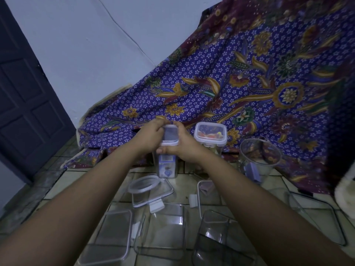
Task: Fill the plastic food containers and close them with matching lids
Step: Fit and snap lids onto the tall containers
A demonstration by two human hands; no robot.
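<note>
A tall clear container (166, 167) with items inside stands on the tiled floor at the centre. A square lid (169, 138) sits on its top. My left hand (148, 136) grips the lid's left and far edge. My right hand (181, 145) holds the lid's right and near edge, fingers curled under it. To the right stands a closed container (210, 135) holding coloured food. Several empty clear containers (213, 227) and loose lids (151, 190) lie in front of me on the floor.
A round clear jug (258, 160) stands at the right. A purple floral cloth (249, 77) drapes over something behind the containers. A dark door (25, 93) is at the left, and a pale wall (86, 35) lies behind.
</note>
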